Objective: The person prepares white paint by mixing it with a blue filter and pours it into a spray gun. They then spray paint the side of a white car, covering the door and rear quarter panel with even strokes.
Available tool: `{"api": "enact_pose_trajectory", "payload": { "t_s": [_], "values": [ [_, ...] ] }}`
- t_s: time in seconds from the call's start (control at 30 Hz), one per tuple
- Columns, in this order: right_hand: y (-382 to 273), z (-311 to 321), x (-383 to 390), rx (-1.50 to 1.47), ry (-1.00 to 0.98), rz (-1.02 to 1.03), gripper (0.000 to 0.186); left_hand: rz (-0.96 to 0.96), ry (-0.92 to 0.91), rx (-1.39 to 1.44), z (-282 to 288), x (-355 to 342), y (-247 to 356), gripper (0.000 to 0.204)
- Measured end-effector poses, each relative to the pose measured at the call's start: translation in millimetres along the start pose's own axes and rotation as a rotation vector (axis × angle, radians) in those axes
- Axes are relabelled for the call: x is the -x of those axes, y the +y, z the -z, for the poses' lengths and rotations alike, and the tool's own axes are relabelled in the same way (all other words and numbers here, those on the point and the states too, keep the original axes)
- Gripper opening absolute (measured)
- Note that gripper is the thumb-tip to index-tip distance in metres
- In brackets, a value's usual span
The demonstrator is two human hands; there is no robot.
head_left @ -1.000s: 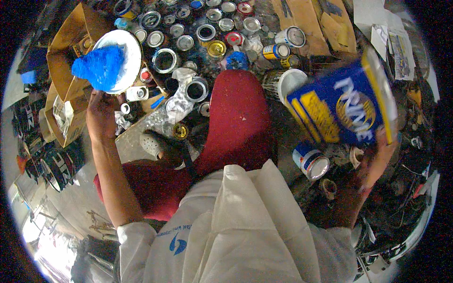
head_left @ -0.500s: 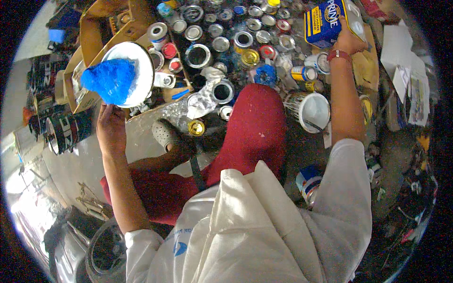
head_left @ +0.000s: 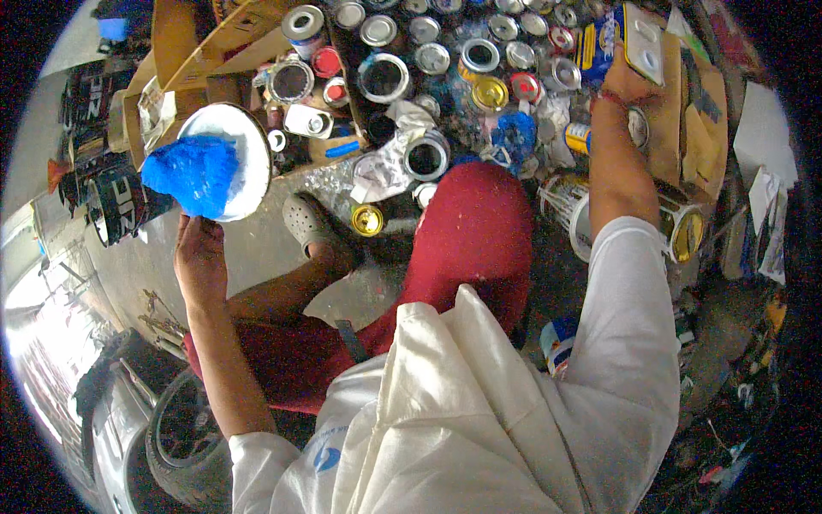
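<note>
At the left, my left hand (head_left: 202, 257) pinches the lower rim of a white round lid (head_left: 254, 163). A bright blue, shaggy wad (head_left: 193, 174), its material unclear, covers the lid's left part. Out to the far right, my right hand (head_left: 631, 79) is closed around a rectangular blue and yellow tin (head_left: 603, 44) with a pale metal top. My fingers partly hide that tin. Below it, a yellow and blue can (head_left: 578, 137) lies near my wrist.
Open paint cans (head_left: 383, 77) and several tins crowd the floor ahead. Cardboard (head_left: 685, 120) lies at the right, beside a tipped white bucket (head_left: 572, 214). A crumpled cloth (head_left: 390, 163) and a gold tin (head_left: 366, 220) sit before my knee (head_left: 471, 214). A tyre (head_left: 184, 437) stands lower left.
The view has shifted, so the cans sit lower in it. In my right hand the tin has turned, showing less of its printed side. My left hand still holds the lid, slightly lower.
</note>
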State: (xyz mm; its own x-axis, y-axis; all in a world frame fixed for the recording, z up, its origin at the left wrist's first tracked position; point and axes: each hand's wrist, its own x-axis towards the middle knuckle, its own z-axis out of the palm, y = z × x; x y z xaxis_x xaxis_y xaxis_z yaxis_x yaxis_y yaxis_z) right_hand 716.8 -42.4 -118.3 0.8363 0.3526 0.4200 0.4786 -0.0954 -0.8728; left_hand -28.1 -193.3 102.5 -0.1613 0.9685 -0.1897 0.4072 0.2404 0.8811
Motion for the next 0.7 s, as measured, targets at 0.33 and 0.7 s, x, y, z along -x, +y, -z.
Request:
{"api": "enact_pose_trajectory", "payload": {
  "t_s": [0.33,0.7],
  "values": [
    [-140,192,90,-0.154,-0.366,-0.305,0.039,0.184,-0.099,0.485,10,-63,-19,0.033],
    [-92,356,250,-0.324,-0.167,-1.396,0.071,-0.059,-0.276,-0.083,-15,-97,-8,0.032]
  ]
}}
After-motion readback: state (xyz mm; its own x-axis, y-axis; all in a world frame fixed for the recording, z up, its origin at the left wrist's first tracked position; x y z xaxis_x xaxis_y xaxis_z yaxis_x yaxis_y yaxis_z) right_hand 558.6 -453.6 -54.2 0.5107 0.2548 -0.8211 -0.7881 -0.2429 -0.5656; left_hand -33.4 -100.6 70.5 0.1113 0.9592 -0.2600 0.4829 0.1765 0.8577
